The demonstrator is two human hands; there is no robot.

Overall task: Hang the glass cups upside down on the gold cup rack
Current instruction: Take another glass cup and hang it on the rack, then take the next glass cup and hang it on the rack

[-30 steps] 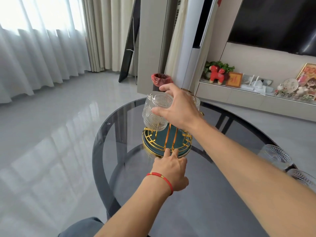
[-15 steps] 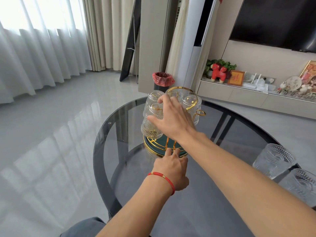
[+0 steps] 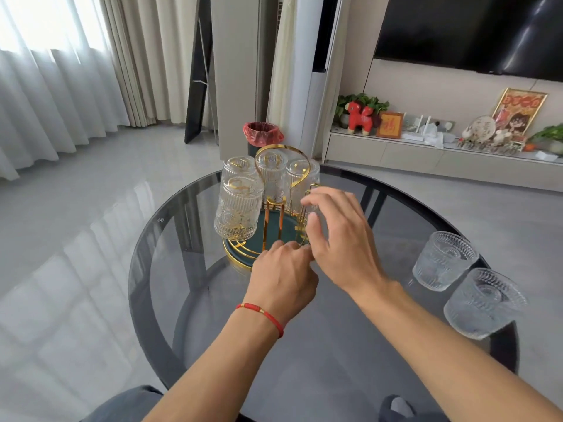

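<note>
Home living room. Wall-mounted dark TV screen (image 3: 475, 32) over long low cabinet (image 3: 426, 156) holding red toy horse (image 3: 359, 117), framed pictures (image 3: 390, 124), potted greenery (image 3: 365, 100), small ornaments. Sheer white curtains (image 3: 45, 95) plus beige drapes (image 3: 146, 56) across bright window at left. Glossy pale tiled floor (image 3: 91, 208) reflecting daylight. Round smoked-glass table (image 3: 182, 300) in foreground. Small bin with red liner (image 3: 262, 134) standing beyond table. Tall white floor-standing unit (image 3: 304, 102) beside wall column
</note>
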